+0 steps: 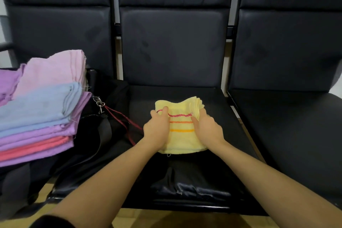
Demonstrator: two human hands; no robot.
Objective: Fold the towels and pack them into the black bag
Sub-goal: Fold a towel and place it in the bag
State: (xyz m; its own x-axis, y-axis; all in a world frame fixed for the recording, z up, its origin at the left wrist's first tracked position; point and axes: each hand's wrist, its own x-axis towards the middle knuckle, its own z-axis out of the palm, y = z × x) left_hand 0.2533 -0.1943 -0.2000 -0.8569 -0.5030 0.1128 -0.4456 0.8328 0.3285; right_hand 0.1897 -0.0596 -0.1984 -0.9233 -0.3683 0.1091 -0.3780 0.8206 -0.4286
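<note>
A row of black leather chairs fills the view; on the middle chair's black seat (222,109) lies a folded pale yellow terry towel (182,139) with red, orange and yellow stripes. The left hand (157,128) rests on its left side, fingers (162,112) curled over the cloth. The right hand (208,127) grips the towel's layered right edge. To the left, a stack of folded pink, blue, purple and coral towels (40,113) sits on the black fabric bag (103,135).
</note>
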